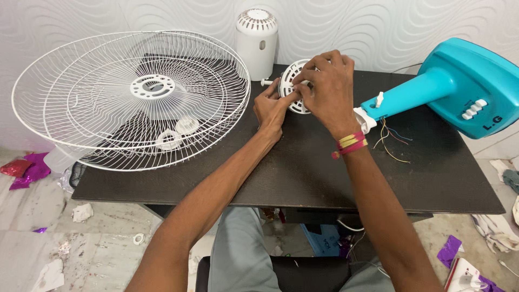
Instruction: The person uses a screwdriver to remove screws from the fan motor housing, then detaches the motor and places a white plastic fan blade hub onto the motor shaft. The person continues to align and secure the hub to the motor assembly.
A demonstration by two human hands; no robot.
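Floor: I see scraps of purple foil [448, 250] and bits of white paper [82, 212] lying on the pale tiles below the table edge, nearest to me.
Lap and arms: my grey trousers [235, 254] show under the table front, and both forearms run up from the bottom of the view to the middle of the table.
Table: a dark, nearly black table top [303, 173]; its near half is bare wood between my arms.
Wrist: I have red and yellow thread bands [350, 143] tied round the right wrist.
Left hand: my left hand [272, 108] is curled, its fingertips pinching the near left edge of the white motor housing [294, 81].
Right hand: my right hand [327, 89] lies over the top of the same housing, fingers bent and closed on its rim, so most of the part is hidden.
Housing: it stands on edge at the far middle of the table, a round white slotted piece with a short white shaft [266, 82] sticking out to the left.
Fan guards: two white wire fan guards [130, 97] lie stacked on the left end of the table, overhanging its edge.
Stand: a teal fan stand [459, 89] lies on its side at the right, with loose coloured wires [392, 138] trailing from its neck.
Rear cover: a white cylindrical motor cover [257, 43] stands against the wall behind my hands.
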